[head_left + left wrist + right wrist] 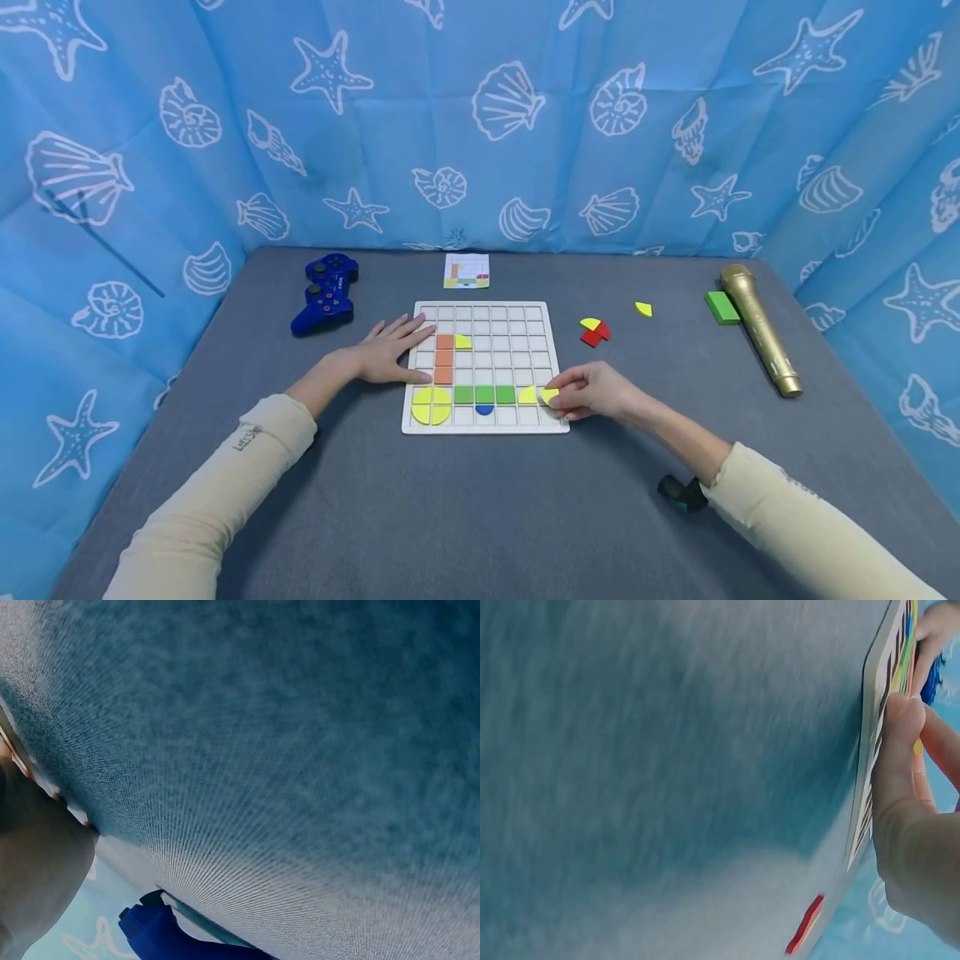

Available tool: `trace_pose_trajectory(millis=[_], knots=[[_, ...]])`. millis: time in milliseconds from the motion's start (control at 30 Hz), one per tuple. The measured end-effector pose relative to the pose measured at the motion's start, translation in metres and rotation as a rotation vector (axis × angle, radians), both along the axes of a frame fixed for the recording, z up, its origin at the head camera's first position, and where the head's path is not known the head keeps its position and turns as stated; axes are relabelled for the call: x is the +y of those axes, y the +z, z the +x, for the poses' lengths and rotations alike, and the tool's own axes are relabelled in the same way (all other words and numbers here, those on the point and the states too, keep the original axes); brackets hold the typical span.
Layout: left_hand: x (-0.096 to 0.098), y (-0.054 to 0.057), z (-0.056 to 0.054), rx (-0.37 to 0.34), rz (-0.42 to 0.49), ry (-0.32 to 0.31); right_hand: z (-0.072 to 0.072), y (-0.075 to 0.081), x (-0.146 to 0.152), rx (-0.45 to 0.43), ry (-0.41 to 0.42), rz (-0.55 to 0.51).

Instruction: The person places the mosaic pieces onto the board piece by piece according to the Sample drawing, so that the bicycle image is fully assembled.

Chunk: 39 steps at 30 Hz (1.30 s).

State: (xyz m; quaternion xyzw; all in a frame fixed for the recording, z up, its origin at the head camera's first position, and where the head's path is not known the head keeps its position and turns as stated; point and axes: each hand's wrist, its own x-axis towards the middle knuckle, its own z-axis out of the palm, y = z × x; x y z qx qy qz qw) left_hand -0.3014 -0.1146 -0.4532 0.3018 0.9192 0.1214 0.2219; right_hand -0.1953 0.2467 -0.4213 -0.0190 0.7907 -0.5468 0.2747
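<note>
A white gridded board (500,360) lies on the grey table. My left hand (386,352) rests at its left edge, fingers spread and fairly straight. With thumb and fingers, my right hand (592,390) pinches a yellow quarter-circle tile (550,397) over the board's lower right corner; the fingers partly cover it. Just left of it sits another yellow quarter-circle (527,395), then a row of green squares (484,394) with a blue half-circle (484,409) beneath. A yellow circle of quarter tiles (431,406) fills the lower left. Orange squares (444,358) form a column, a yellow quarter (463,342) beside its top.
Behind the board lies a pattern card (467,271). Red and yellow tiles (592,337) and a lone yellow quarter (643,309) lie to the right. Farther right are a green block (722,307) and a gold microphone (761,331). A blue game controller (326,293) is at the left.
</note>
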Motion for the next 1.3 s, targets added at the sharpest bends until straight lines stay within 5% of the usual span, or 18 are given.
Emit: trace_pose_trajectory(millis=[400,933,1300], knots=[[-0.001,0.001,0.002,-0.007,0.001,0.0,0.012,0.002,-0.022,0.013,0.041,0.026],[-0.002,0.005,0.003,-0.009,0.013,-0.006,0.015,0.001,-0.032,0.204,0.038,0.199],[-0.001,0.003,0.001,-0.007,0.014,-0.01,0.013,0.006,-0.03,0.079,-0.007,0.138]])
